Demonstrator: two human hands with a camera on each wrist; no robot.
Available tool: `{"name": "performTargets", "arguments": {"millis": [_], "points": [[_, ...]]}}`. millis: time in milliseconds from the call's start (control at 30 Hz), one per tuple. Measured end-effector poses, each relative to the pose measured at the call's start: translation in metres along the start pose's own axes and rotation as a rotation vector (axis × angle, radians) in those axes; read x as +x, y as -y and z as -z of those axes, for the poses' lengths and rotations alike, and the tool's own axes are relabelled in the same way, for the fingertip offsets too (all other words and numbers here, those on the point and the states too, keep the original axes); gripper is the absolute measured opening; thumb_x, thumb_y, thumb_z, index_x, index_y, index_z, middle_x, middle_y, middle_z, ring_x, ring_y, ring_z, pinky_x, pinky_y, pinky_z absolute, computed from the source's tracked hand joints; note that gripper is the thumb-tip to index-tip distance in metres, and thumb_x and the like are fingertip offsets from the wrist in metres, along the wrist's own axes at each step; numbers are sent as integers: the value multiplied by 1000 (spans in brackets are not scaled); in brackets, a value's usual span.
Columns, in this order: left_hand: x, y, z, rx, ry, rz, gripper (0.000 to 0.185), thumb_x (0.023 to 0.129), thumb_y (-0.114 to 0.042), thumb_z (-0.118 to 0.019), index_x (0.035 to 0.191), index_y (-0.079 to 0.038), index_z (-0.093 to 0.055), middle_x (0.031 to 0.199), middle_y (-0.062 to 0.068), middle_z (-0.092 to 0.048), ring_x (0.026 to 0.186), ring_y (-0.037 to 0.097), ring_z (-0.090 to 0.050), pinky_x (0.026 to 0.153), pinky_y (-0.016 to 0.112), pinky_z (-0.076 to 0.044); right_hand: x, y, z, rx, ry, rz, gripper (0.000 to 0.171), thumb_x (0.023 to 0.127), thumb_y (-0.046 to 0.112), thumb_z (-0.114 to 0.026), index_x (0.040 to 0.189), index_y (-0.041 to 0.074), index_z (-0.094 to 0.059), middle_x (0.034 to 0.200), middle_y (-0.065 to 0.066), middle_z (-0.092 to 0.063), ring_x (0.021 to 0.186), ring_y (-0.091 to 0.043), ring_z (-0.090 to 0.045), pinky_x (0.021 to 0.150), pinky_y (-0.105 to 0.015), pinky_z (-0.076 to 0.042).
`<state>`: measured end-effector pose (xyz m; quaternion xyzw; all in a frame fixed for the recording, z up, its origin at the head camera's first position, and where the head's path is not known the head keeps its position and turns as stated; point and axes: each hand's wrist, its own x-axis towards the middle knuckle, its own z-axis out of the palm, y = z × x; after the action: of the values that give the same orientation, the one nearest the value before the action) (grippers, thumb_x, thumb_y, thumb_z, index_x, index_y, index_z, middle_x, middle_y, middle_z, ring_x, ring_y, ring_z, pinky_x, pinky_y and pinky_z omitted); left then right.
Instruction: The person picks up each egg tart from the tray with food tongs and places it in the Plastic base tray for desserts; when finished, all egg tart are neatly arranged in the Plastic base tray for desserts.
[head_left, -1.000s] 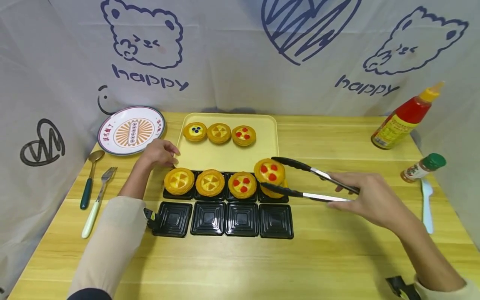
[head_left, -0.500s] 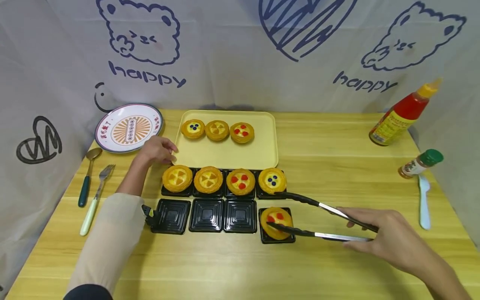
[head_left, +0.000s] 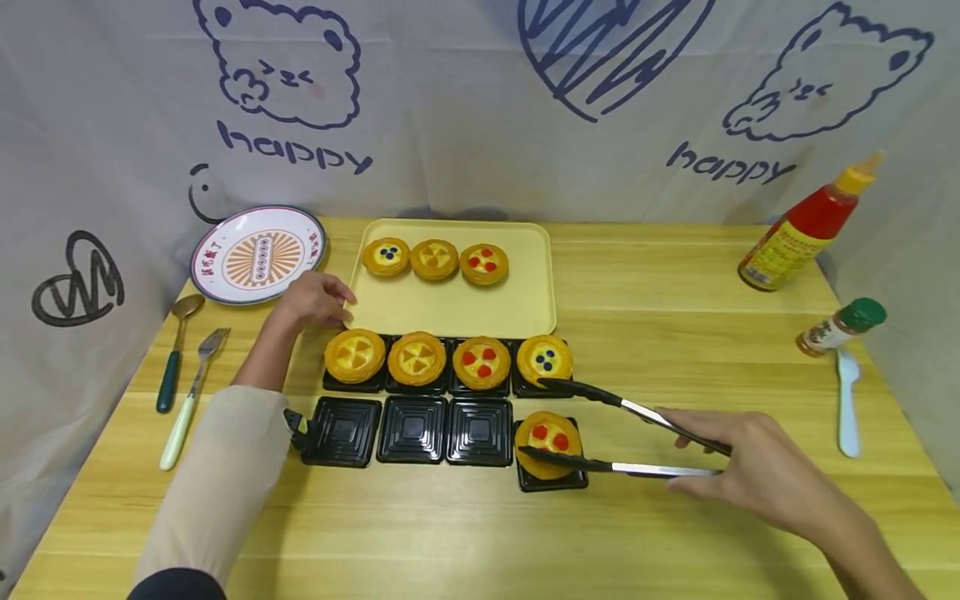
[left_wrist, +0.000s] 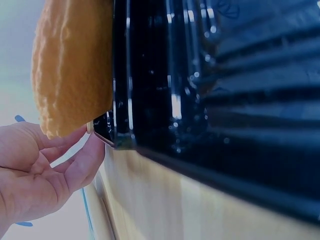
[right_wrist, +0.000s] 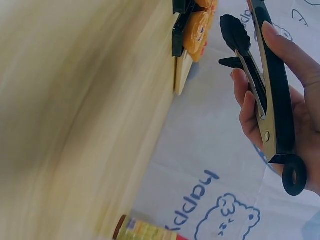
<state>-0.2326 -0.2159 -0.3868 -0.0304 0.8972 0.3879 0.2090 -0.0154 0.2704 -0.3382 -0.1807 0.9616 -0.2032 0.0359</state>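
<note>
My right hand [head_left: 765, 475] holds black-tipped metal tongs [head_left: 637, 412], their arms spread apart. One tip overlaps the red-topped egg tart [head_left: 558, 421], which sits in the front-right black plastic tray [head_left: 551, 483]. The other tip reaches the lower edge of the tart with blue dots [head_left: 542, 350]. In the right wrist view, fingers and thumb wrap the tongs [right_wrist: 275, 100]. My left hand [head_left: 313, 298] pinches the left edge of the yellow serving tray [head_left: 450, 312], beside the back-left tart [head_left: 355, 356]. In the left wrist view that hand [left_wrist: 50, 165] has its fingertips right at the edge.
Several tarts fill the back row of black trays; three front trays [head_left: 412, 429] hold nothing. Three tarts [head_left: 435, 260] lie on the yellow tray. A plate [head_left: 258, 254], spoon [head_left: 176, 350] and fork [head_left: 195, 400] are left; a sauce bottle [head_left: 810, 225], spice jar [head_left: 840, 327] and pale-blue knife [head_left: 848, 408] right.
The tongs have carried the red-topped tart from above the blue-dotted one down to the front-right tray, and their arms have spread. That tray sits slightly askew. My left hand stays put.
</note>
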Motion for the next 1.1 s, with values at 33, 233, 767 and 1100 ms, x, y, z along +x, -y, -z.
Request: {"name": "performTargets", "arguments": {"millis": [33, 233, 767, 1100], "points": [[0, 0, -1, -3, 1, -1, 29, 81, 6, -67, 108, 11, -60, 86, 7, -48, 67, 12, -57, 68, 26, -58, 2, 0, 0, 9, 11, 1, 66, 63, 41, -85, 121, 18, -66, 88, 13, -72, 82, -5, -64, 62, -22, -49], [1, -5, -3, -3, 6, -12, 29, 80, 6, -67, 108, 10, -60, 87, 8, -48, 68, 13, -57, 68, 26, -58, 3, -2, 3, 38, 102, 5, 68, 61, 43, -85, 121, 16, -66, 91, 11, -72, 82, 0, -62, 64, -21, -49], [1, -6, 0, -7, 9, -13, 28, 81, 5, -66, 109, 10, -60, 88, 9, -48, 69, 14, -57, 69, 28, -58, 11, 3, 9, 9, 82, 0, 69, 61, 38, -87, 123, 15, -65, 92, 12, -71, 83, -2, -63, 63, -21, -47], [0, 2, 2, 8, 0, -14, 28, 80, 5, -67, 107, 11, -60, 84, 8, -49, 65, 12, -58, 68, 27, -57, 95, 13, 1, 29, -8, -27, 74, 69, 37, -83, 130, 5, -57, 97, -13, -72, 70, -18, -61, 57, -29, -44]]}}
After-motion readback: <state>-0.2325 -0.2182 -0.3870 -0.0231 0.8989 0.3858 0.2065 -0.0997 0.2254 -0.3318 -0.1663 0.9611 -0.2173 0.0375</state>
